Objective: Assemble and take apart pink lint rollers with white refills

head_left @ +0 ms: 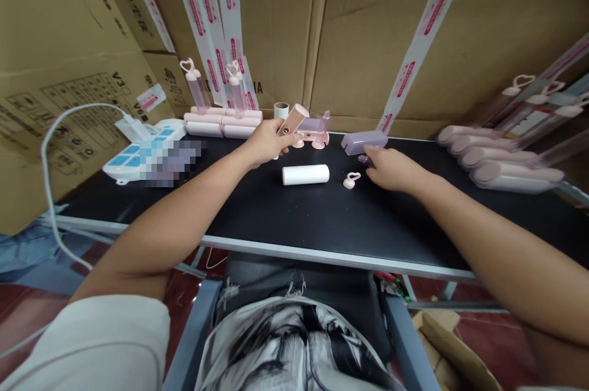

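My left hand (pixel 265 142) is closed round a pink tube-shaped case (pixel 292 120), held tilted above the black table (pixel 294 219). My right hand (pixel 391 169) rests on the table with its fingers curled just below a lilac case (pixel 363 141); what lies under the fingertips is hidden. Between the hands lie a white paper roll (pixel 305 174) on its side and a small pink heart-shaped handle (pixel 351 180), just left of my right hand.
A lilac holder with pink feet (pixel 314 130) and a small cardboard core (pixel 281 110) stand behind. Finished pink rollers are stacked back left (pixel 223 123) and at the right (pixel 501 161). A white power strip (pixel 138 148) lies at left. Cardboard boxes wall the back.
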Action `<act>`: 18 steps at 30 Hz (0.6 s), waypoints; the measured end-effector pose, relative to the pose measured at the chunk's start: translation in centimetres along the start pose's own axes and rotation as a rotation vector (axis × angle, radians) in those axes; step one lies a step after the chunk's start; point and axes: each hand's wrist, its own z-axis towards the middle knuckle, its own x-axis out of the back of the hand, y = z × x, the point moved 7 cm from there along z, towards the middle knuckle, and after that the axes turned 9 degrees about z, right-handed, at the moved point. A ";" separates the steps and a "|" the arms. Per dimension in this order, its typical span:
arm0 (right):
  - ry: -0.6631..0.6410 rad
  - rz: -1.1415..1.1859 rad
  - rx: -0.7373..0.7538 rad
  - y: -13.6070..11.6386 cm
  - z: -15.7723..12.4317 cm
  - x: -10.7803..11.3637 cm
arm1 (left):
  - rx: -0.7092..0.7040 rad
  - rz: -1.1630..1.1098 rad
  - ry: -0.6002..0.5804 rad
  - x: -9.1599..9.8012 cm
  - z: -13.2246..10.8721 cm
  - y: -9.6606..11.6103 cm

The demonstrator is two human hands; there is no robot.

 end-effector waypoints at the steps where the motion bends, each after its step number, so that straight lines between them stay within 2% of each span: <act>1: -0.017 0.007 -0.018 -0.2 -0.1 0.1 | -0.001 0.002 -0.001 0.0 0.0 0.0; 3: 0.009 0.013 -0.025 -0.5 -0.1 1.0 | -0.002 0.015 -0.013 -0.1 0.0 -0.1; 5: 0.115 0.015 -0.023 -0.4 -0.2 2.6 | 0.015 0.059 -0.020 -0.2 -0.2 -0.1; 7: 0.234 0.023 -0.056 0.4 -0.2 4.2 | 0.062 0.141 -0.033 -0.3 -0.4 -0.4; 9: 0.296 0.029 -0.119 1.9 -0.1 5.2 | 0.112 0.241 -0.051 -0.4 -0.6 -0.7; 11: 0.299 0.026 -0.176 3.6 0.1 5.1 | 0.133 0.357 -0.056 -0.2 -0.6 -1.0; 14: 0.248 0.036 -0.204 5.3 0.8 3.9 | 0.088 0.564 -0.043 0.2 -0.3 -1.1; 18: 0.212 0.069 -0.165 5.2 1.5 2.7 | -0.013 0.739 -0.077 -0.1 0.3 -1.3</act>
